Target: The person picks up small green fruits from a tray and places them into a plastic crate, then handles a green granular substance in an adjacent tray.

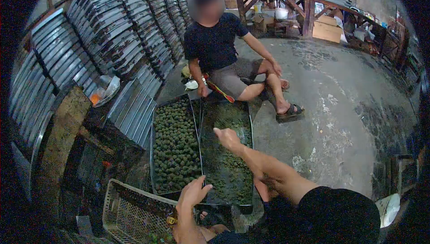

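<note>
Two long dark metal trays lie side by side on the floor before me. The left tray (152, 163) is filled with dark green round balls (176, 141). Smaller greenish lumps (233, 177) are spread over the right tray (252, 132), denser at its near end. My right hand (227, 139) is over the middle of the right tray, its fingers curled in; anything inside them is hidden. At the near end, by the rim between the trays, my left hand (193, 192) is bent around a small dark piece that I cannot make out.
Across the trays a person (215, 42) sits low, one hand at the left tray's far end. A plastic crate (134, 208) stands at front left. Tall stacks of metal trays (107, 24) line the left side. A wooden bench (309, 9) and a cardboard box (327, 30) are at the back.
</note>
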The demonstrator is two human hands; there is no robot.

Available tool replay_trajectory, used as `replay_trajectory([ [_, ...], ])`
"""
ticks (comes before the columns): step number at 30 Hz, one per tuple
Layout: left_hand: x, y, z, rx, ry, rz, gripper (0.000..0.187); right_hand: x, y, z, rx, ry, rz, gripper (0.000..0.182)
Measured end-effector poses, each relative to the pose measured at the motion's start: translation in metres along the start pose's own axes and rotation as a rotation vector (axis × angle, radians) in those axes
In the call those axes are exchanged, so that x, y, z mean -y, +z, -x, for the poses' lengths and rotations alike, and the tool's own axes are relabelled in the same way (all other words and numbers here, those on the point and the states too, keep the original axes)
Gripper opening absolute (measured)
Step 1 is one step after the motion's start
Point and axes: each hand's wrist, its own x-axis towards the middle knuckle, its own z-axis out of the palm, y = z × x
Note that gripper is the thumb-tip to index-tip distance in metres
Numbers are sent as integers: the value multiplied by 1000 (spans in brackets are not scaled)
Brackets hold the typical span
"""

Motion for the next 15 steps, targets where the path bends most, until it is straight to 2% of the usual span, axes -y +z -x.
replay_trajectory([
  [1, 2, 1, -3, 6, 8, 10, 56, -11, 9, -6, -84, 54, -102, 50],
  [2, 3, 3, -5, 15, 18, 21, 56, -25, 18, -18, 80, 241, -416, 38],
  [3, 4, 3, -7, 15, 19, 22, 56, -22, 12, -16, 80, 241, -414, 38],
  [5, 3, 4, -10, 38, 17, 29, 56, -6, -13, -5, 163, 263, -1020, 29],
  [6, 2, 5, -10, 41, 17, 29, 56, -4, -22, -7, 144, 305, -1162, 25],
  [7, 1, 5, -11, 54, 1, 37, 56, -5, -25, -12, 144, 304, -1161, 25],
  [9, -1, 5, -12, 69, -16, 44, 57, -5, -30, -14, 143, 409, -1499, 26],
  [11, -4, 6, -11, 72, -23, 29, 57, -5, -27, -14, 135, 451, -1420, 30],
  [13, -9, 2, -7, 71, -23, 7, 57, 6, -31, -6, 122, 455, -1039, 35],
  [14, -11, 2, -5, 68, -20, -10, 57, 21, -32, -5, -4, 551, -997, 38],
  [15, -10, 4, -2, 77, -19, -10, 57, 19, -24, -8, -6, 559, -997, 38],
])
